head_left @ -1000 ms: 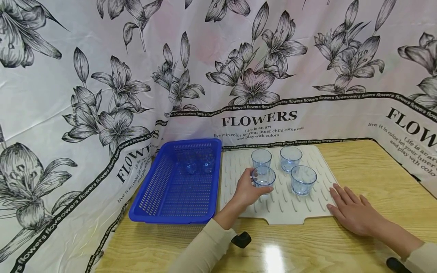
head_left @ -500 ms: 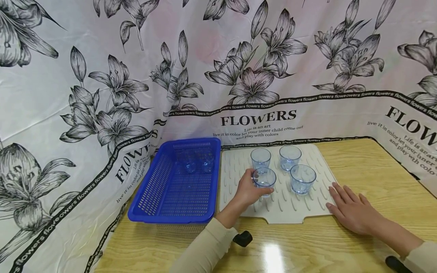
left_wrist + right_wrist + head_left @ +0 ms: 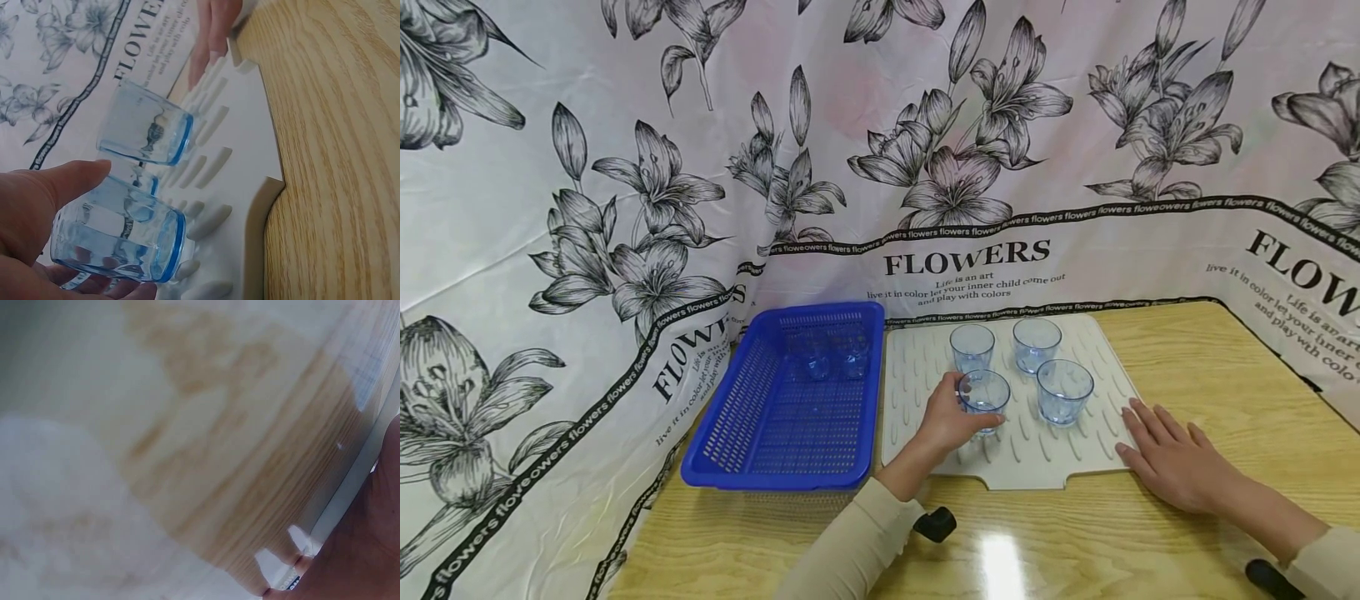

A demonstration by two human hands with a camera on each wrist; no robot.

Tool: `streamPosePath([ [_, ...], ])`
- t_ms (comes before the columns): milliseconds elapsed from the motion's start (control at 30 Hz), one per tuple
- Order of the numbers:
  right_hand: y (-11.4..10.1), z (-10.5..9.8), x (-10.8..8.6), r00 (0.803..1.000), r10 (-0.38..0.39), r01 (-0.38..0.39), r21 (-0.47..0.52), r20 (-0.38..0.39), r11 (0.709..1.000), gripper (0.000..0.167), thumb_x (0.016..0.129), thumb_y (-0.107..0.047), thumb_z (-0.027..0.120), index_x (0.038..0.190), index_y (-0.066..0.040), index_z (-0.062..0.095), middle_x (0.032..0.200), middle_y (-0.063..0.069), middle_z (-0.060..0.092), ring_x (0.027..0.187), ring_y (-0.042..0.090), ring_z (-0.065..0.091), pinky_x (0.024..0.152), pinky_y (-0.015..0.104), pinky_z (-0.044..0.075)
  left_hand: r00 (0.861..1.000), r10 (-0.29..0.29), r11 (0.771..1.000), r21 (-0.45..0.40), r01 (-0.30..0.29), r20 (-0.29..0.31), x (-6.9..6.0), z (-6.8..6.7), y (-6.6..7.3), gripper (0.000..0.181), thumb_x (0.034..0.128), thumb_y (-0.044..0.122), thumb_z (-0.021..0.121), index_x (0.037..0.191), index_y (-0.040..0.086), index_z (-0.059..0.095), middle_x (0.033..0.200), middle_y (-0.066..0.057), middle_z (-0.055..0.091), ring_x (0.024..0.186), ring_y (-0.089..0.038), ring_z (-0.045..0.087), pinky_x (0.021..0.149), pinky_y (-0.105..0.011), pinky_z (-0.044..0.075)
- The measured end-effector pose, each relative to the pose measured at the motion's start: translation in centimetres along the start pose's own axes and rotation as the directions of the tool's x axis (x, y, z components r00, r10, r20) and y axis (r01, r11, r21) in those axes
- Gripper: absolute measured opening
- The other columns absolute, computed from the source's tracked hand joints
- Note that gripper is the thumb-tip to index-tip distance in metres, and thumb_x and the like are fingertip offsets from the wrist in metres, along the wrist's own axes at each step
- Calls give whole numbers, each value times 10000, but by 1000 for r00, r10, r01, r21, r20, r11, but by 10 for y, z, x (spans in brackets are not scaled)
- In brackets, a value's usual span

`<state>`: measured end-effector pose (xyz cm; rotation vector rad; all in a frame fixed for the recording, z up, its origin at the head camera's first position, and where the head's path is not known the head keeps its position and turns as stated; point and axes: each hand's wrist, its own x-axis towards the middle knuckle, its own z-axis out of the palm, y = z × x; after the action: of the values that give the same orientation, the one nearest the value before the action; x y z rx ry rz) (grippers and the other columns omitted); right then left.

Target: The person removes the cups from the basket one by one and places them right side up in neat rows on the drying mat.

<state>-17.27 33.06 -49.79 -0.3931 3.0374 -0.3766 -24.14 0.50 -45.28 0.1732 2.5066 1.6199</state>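
Note:
My left hand grips a clear bluish glass, thumb on the near side and fingers around the far side. In the left wrist view, the base of this held glass is close to the ridges; I cannot tell if it touches them. It is upright over a white ridged drying mat. Three more glasses stand on the mat: one behind, one at the back right and one to the right. My right hand lies flat on the table, fingertips at the mat's right edge.
A blue perforated basket stands left of the mat, with two glasses at its far end. The wooden table extends in front and to the right. A flower-printed cloth hangs behind and at the left.
My left hand has shifted the held glass slightly to the right and nearer me, away from the glass behind it. The right hand stays in place.

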Motion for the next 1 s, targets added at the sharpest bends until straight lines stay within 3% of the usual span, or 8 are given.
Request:
streamPosePath([
  [567,0,1,1,1000,-5,5,0,-4,1000,703,1107,-432,382,1539,118,312,1606,339,239,1445,591,201,1049,808,166,1000,10,1000,-2,-10,15,-2,-2,-3,852,795,264,904,1482,78,435,1428,-102,523,1332,-310,500,1057,-465,478],
  [1000,3,2,1,1000,-2,2,6,5,1000,709,1109,-437,374,1546,116,294,1617,332,216,1451,591,184,1050,809,155,999,45,999,28,-45,14,-4,-6,1,953,755,257,936,1520,104,387,1441,-118,477,1288,-305,517,974,-432,515],
])
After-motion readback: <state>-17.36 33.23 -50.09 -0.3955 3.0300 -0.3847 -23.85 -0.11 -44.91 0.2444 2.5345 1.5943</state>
